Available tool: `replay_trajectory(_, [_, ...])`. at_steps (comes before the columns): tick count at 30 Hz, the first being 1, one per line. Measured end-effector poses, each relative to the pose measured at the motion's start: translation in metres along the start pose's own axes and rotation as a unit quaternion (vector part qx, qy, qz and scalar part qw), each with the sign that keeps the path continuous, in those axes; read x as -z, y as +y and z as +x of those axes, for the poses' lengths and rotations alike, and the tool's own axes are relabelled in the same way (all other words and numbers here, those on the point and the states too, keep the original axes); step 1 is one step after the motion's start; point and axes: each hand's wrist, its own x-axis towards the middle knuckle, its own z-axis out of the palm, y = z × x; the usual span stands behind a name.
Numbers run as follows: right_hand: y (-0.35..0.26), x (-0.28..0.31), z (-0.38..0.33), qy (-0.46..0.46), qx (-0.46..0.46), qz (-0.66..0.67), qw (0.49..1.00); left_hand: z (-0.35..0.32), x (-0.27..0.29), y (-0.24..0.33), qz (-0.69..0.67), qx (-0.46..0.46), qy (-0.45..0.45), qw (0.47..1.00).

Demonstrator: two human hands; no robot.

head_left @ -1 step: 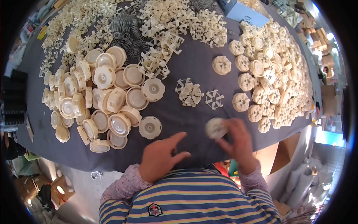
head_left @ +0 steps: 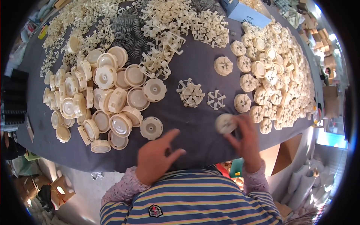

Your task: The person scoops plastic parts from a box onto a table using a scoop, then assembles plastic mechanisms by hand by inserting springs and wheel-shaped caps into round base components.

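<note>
My right hand (head_left: 247,140) grips a round cream plastic cap (head_left: 226,123) by its right edge, between thumb and fingers. A spoked insert fills the cap's upper side, and the cap is held over the dark cloth. To the left, my left hand (head_left: 155,157) has its thumb and index finger spread apart. A small dark spot shows at its curled fingers, too unclear to name. Closest to that hand lies an empty cap with a central hole (head_left: 151,128). Beyond both hands, a small stack of spoked plastic rings (head_left: 191,93) lies beside a single spoked ring (head_left: 216,100).
A heap of cream caps (head_left: 108,99) covers the left. Loose spoked pieces (head_left: 165,22) and metal springs (head_left: 127,32) lie at the back. Caps with inserts (head_left: 281,75) pile up on the right, one cap (head_left: 223,66) apart. A blue-white box (head_left: 247,14) stands behind.
My right hand has moved slightly right and away from me with the cap. My left hand has drawn a little left, widening the space between the hands.
</note>
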Motion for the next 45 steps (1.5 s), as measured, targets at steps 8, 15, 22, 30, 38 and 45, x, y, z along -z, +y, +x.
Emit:
replay_trajectory(8, [-0.025, -0.038, 0.07, 0.069, 0.083, -0.066, 0.992, -0.012, 0.007, -0.023, 0.133, 0.082, 0.108, 0.982])
replay_trajectory(15, [-0.041, -0.042, 0.035, -0.003, 0.106, 0.117, 0.988, -0.002, -0.004, -0.014, -0.265, 0.075, -0.037, 0.961])
replay_trajectory(22, [-0.101, -0.042, 0.037, -0.061, 0.116, 0.335, 0.933, 0.021, -0.016, -0.003, -0.561, 0.094, -0.01, 0.823])
replay_trajectory(30, [-0.072, -0.054, 0.039, -0.037, 0.13, 0.274, 0.952, 0.01, -0.003, -0.018, -0.347, 0.109, 0.097, 0.927])
replay_trajectory(38, [-0.077, -0.048, 0.043, -0.03, 0.161, 0.14, 0.976, 0.004, 0.005, -0.014, -0.154, 0.059, 0.062, 0.984])
replay_trajectory(45, [-0.04, -0.044, 0.041, 0.0, 0.13, 0.078, 0.988, 0.01, -0.007, -0.009, -0.023, -0.031, 0.028, 0.999])
